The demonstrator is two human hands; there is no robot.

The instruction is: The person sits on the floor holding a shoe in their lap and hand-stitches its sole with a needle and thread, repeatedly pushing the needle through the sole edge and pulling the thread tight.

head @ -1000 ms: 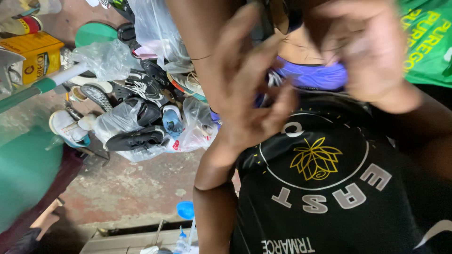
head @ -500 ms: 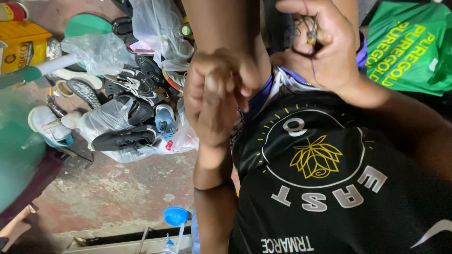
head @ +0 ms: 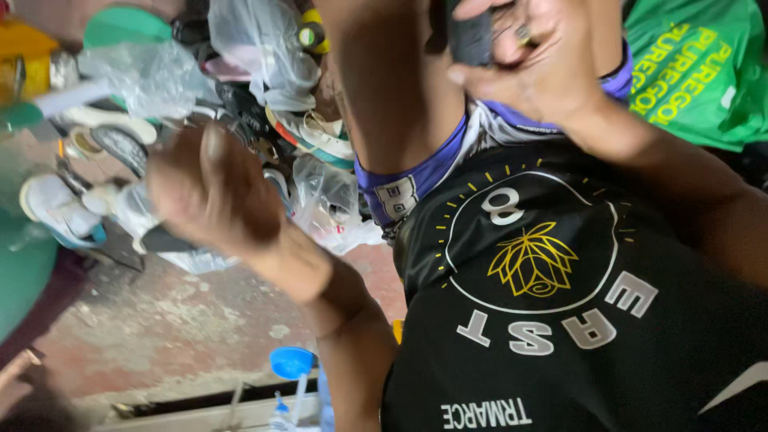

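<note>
Black shirt [head: 688, 240] below, R hand [head: 544, 64] fingers pinching dark obj [head: 468, 36], L hand [head: 212, 192] blurred w/ fingers curled, grip unclear; best keep pinch firm, steady.

Your shirt [head: 592, 320] is black w/ white lettering, a yellow flower emblem & white ring. Purple band w/ white edge [head: 416, 180] sits above it. Green cloth [head: 696, 72] at your right has yellow print. Blue cap [head: 290, 362] below; floor [head: 160, 320] is reddish-brown, patchy.
</note>
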